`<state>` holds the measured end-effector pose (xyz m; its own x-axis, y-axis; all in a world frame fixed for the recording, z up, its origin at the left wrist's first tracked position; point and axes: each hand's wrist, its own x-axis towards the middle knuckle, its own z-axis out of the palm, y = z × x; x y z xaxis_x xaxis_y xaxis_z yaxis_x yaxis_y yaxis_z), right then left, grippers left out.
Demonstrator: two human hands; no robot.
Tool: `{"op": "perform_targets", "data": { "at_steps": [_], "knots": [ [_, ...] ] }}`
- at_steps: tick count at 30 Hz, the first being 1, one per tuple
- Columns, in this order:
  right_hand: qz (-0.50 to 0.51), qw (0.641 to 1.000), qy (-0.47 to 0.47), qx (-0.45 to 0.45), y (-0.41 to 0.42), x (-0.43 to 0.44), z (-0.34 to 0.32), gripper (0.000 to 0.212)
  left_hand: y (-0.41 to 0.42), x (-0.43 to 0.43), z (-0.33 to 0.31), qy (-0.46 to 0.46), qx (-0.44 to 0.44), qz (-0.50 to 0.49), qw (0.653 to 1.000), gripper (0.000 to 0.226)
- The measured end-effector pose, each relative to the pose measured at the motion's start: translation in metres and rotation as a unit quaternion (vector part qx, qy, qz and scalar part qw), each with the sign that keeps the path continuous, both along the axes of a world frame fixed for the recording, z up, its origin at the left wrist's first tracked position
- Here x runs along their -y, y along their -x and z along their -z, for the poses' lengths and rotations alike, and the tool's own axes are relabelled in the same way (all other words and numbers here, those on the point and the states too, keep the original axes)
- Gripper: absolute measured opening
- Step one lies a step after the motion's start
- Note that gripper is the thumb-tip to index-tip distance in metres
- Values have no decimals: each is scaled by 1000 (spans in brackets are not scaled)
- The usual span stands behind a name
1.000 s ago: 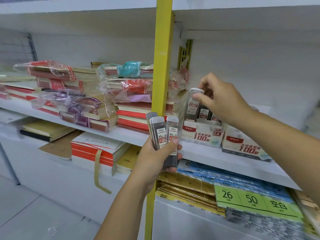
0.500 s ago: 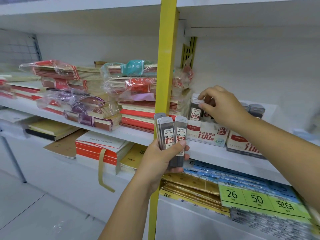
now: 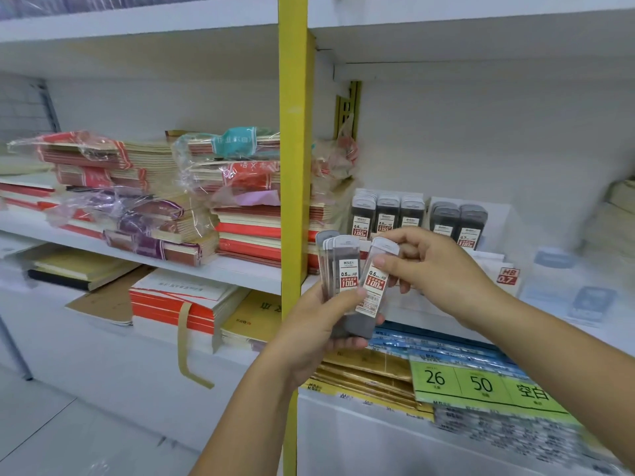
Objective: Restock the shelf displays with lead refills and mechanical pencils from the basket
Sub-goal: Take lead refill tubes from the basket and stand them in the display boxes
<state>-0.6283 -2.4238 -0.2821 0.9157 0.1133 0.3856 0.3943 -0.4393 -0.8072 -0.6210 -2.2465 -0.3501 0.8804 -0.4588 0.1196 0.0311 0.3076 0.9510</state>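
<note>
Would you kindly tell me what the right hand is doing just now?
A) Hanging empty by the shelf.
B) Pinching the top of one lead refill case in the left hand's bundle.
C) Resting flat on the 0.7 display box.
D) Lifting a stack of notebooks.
B: the right hand pinches the cap end of a lead refill case marked 0.5 HB, which stands in the bundle gripped by the left hand.

Bright, even light, soft shadows under shelves, edges blurred and bowed.
</note>
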Motion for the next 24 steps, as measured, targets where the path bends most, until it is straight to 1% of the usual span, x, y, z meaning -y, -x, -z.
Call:
{"op": "perform_targets", "data": {
  "at_steps": [3,5,6,8,10,13,15,17,19,21,24],
  "knots": [
    [8,1000,5,-6,-3,7,0,14,-5,-1,3,19,-21,20,999,26],
    [29,1000,0,6,-6,12,-6,17,-8,-1,5,28,-24,17,999,25],
    [51,998,-14,27,-8,15,-13,19,-10,-2,6,35,-23,12,999,26],
    [108,989,-31,97,-15,24,-31,21,-13,-4,7,46,-22,-8,999,26],
    [142,977,17,158,-24,27,-49,22,-15,-6,9,46,-22,-30,998,24],
    [142,966,102,192,-42,24,-57,22,-20,-8,10,50,-27,-60,997,16],
    [135,962,102,212,-50,20,-58,23,-23,-10,10,59,-29,-70,995,14],
    [132,961,75,232,-55,18,-61,24,-24,-11,11,65,-30,-74,995,14],
    [145,957,57,246,-60,20,-63,25,-25,-12,11,63,-28,-75,995,15],
    [158,953,94,242,-65,21,-60,23,-26,-12,11,58,-23,-74,995,18],
    [158,954,156,200,-72,23,-50,23,-26,-13,11,54,-18,-72,996,21]
  ]
}}
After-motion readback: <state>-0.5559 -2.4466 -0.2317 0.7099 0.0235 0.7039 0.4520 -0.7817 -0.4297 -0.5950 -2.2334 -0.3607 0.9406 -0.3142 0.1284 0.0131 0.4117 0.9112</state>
